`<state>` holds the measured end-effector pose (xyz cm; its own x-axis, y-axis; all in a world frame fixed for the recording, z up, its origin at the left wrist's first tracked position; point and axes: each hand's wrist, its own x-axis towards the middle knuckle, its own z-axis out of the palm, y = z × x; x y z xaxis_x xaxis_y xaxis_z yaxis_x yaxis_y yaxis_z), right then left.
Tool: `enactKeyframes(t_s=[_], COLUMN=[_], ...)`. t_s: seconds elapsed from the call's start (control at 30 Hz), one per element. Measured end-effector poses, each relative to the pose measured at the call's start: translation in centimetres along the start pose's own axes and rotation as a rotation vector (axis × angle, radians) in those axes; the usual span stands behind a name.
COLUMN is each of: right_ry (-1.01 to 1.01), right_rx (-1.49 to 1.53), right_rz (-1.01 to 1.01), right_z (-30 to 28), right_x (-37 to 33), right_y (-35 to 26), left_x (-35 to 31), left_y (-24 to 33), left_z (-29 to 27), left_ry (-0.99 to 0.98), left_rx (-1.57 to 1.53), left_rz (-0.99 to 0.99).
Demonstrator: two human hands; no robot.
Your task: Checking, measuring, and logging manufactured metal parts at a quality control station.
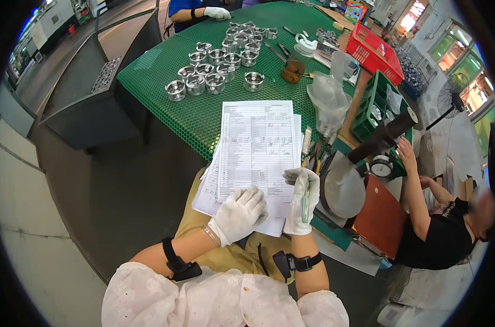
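My left hand (238,214), in a white glove, lies fairly flat with fingers stretched over the lower left of a printed form (258,141) with handwritten marks. The form tops a loose stack of papers (206,188) at the table's near edge, partly over my lap. My right hand (302,199), also gloved, is raised at the papers' lower right corner. Its fingers curl round a slim pale green pen (306,206), whose tip I cannot make out. Beyond the papers, several silver metal rings with small lugs (215,82) stand grouped on the green mesh tabletop (149,82).
Right of the papers are a round metal gauge stand (343,188), a dial gauge (381,166), a utility knife (306,143), plastic bags (329,101) and a bottle (297,62). Red (373,52) and green (375,103) crates stand beyond. A co-worker (438,229) reaches in; another's gloved hand (217,13) is far off.
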<state>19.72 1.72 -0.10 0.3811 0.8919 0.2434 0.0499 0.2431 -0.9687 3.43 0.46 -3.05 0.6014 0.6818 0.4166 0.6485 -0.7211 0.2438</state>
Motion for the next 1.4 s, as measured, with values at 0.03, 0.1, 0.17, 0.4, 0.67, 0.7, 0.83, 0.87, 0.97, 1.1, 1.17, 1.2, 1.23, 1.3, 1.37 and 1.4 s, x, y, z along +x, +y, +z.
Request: enactKeyframes(t_s=[0.03, 0.1, 0.17, 0.4, 0.67, 0.7, 0.83, 0.87, 0.97, 1.1, 1.17, 1.2, 1.23, 1.3, 1.37, 1.4], right_ry=[-0.023, -0.02, -0.067, -0.045, -0.046, -0.047, -0.024, -0.024, -0.03, -0.019, -0.021, -0.024, -0.027, -0.03, -0.03, -0.024], right_rx=[0.001, 0.025, 0.007, -0.034, -0.092, -0.115, -0.077, -0.077, -0.091, -0.07, -0.071, -0.076, -0.082, -0.086, -0.091, -0.091], right_rz=[0.038, 0.048, 0.016, 0.037, 0.021, 0.028, 0.056, 0.057, 0.061, 0.1, 0.105, 0.104, 0.102, 0.108, 0.113, 0.113], right_z=[0.5, 1.1, 1.2, 1.0, 1.1, 1.1, 1.2, 1.2, 1.1, 1.2, 1.1, 1.1, 1.1, 1.2, 1.1, 1.1], right_x=[0.2, 0.4, 0.6, 0.3, 0.1, 0.1, 0.0, 0.0, -0.1, -0.1, -0.1, 0.0, 0.0, 0.0, -0.1, -0.1], right_y=[0.1, 1.1, 2.9, 4.8, 4.6, 4.4, 4.5, 4.6, 4.8, 4.8, 4.8, 4.8, 4.9, 4.7, 4.6, 4.7], left_x=[-0.6, -1.0, -1.2, -1.4, -0.3, -0.1, 0.8, 0.9, 1.1, 1.0, 1.0, 1.0, 1.0, 1.0, 1.1, 1.2], left_y=[0.1, -0.1, -0.3, -0.6, -0.6, -0.7, -0.4, -0.3, -0.1, 0.1, 0.2, 0.2, 0.1, 0.0, -0.2, -0.3], left_z=[0.0, -0.3, -0.6, -0.1, 0.5, 0.8, 1.1, 1.2, 1.6, 1.8, 1.8, 1.8, 1.8, 1.9, 2.0, 2.2], left_ry=[0.018, 0.031, 0.044, 0.091, 0.101, 0.107, 0.086, 0.084, 0.086, 0.064, 0.043, 0.039, 0.035, 0.02, 0.004, 0.006], left_rx=[-0.059, -0.076, -0.094, -0.111, -0.149, -0.129, -0.064, -0.064, -0.027, 0.021, 0.025, 0.032, 0.039, 0.035, 0.031, 0.032], left_rz=[0.013, 0.008, 0.005, -0.056, -0.128, -0.128, -0.159, -0.16, -0.183, -0.203, -0.213, -0.211, -0.209, -0.216, -0.22, -0.216])
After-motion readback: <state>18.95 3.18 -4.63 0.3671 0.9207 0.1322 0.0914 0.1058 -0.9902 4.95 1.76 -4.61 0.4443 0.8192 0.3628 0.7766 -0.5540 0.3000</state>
